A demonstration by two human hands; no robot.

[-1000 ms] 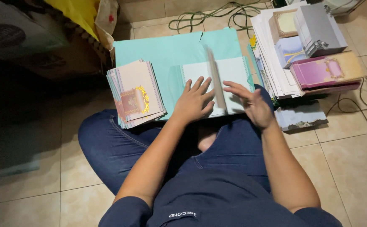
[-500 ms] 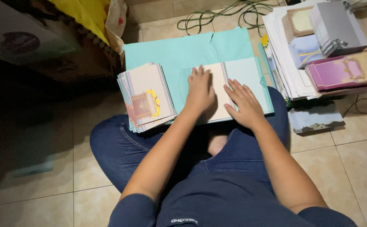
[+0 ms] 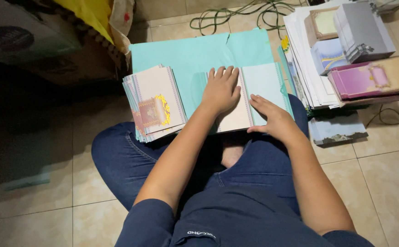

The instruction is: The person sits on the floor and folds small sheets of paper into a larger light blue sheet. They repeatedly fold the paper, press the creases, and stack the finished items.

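The folded card (image 3: 247,98) lay on the teal sheet (image 3: 195,52) over the lap, left hand (image 3: 221,90) flat with fingers together pressing its left flap, right hand (image 3: 272,116) spread on the right flap; a card stack (image 3: 154,100) sat alongside, a taller pile (image 3: 307,64) remained at the right.

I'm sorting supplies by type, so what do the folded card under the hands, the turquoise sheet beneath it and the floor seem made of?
The folded card under the left hand and right hand looks like stiff matte cardstock, lying flat with a crisp centre fold. The turquoise sheet seems thin paper; its far edge has a small tear. The floor looks like glazed ceramic tile, with grout lines and a slight sheen.
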